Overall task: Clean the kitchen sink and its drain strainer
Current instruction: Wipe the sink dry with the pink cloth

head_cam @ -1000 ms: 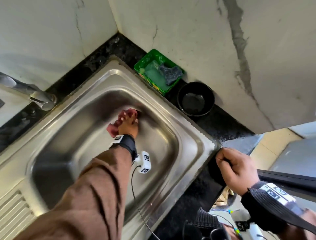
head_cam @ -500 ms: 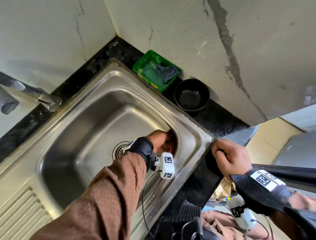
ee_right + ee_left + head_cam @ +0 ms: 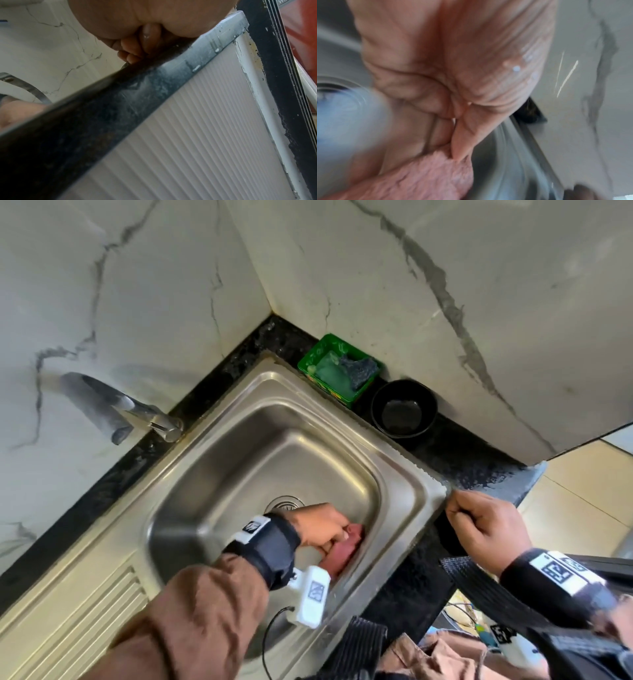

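**Entry: basin wipe in progress, strainer pending**

Your left hand [image 3: 320, 525] is curled round a pink cloth [image 3: 344, 551] and presses it against the sink [image 3: 239, 474] floor, at the foot of the basin wall nearest the counter's front edge. The drain strainer [image 3: 286, 503] sits in its seat, just beside your wrist, partly hidden by it.

Your right hand [image 3: 486, 525] is bent over the counter [image 3: 479, 470] front edge, fingers [image 3: 135, 54] curled on the dark lip, apparently bracing.

Status, judged: steel looks dull-bright, no visible debris or suds. Basin wiping seems mid-way; the strainer shows no sign of being lifted out or scrubbed. Left: remaining walls, strainer, a rinse from the tap [image 3: 150, 422].

Green tray [image 3: 337, 371] and black bowl [image 3: 404, 409] sit at the counter's back corner.
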A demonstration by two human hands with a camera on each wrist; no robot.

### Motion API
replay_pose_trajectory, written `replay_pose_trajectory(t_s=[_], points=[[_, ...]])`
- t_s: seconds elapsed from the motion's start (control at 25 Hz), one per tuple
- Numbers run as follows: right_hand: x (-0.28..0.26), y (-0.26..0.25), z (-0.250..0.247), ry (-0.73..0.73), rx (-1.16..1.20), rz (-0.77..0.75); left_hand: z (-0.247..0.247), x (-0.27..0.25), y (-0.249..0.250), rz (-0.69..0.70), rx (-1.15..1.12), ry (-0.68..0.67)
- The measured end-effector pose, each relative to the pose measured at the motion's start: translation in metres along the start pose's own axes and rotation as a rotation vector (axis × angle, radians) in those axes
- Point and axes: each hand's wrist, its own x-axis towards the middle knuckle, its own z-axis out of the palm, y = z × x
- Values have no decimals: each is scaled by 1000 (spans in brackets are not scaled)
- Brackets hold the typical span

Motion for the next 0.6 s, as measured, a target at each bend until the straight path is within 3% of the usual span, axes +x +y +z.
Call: replay_pose_trajectory(t_s=[0.2,0.32,0.4,0.44,0.56,0.6], points=[[1,1,1,8,0,5,-18,-66,-29,233,-495,385],[2,1,1,-2,-6,9,-13,-66,-28,388,-441,714],[1,2,0,-14,-5,14,-2,-62,-14,422,-325,822],[1,2,-1,-19,-3,14,5,-60,-5,440,-246,780],[1,4,-1,-35,8,4,32,-54,21,436,-31,457],[0,5,-1,-36,12,-6,39,-48,25,414,31,435]])
